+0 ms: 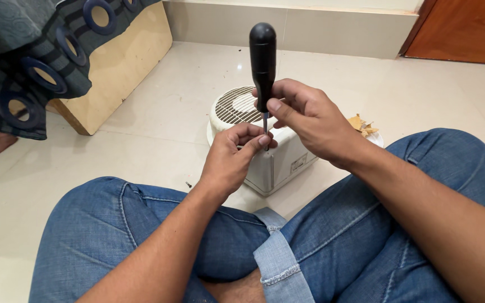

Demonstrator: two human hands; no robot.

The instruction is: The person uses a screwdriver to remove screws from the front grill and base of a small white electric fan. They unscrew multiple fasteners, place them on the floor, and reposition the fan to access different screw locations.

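Nearest the camera, two knees in blue jeans (141, 235) frame the view, the person sitting on the pale tiled floor (158, 140). Just beyond them the left hand (228, 160) curls its fingers (248, 134) closed around the lower tip of a screwdriver (262, 62), steadying it on the top edge of a small white fan housing (279, 160). From this hand the tool's long axis runs straight up toward 12 o'clock, nearly vertical, with the black handle topmost. The right hand (310, 120) comes in from 4 o'clock and pinches the base of the handle, thumb and fingers shut on it. Both hands touch the tool; the left is nearer the tip, the right nearer the handle. The housing rests on the floor, its round grille (234, 105) at 11 o'clock from the left hand. Farther off, dry yellowish scraps (361, 124) lie at 3 o'clock, and a patterned curtain (35, 56) hangs at 10 o'clock.
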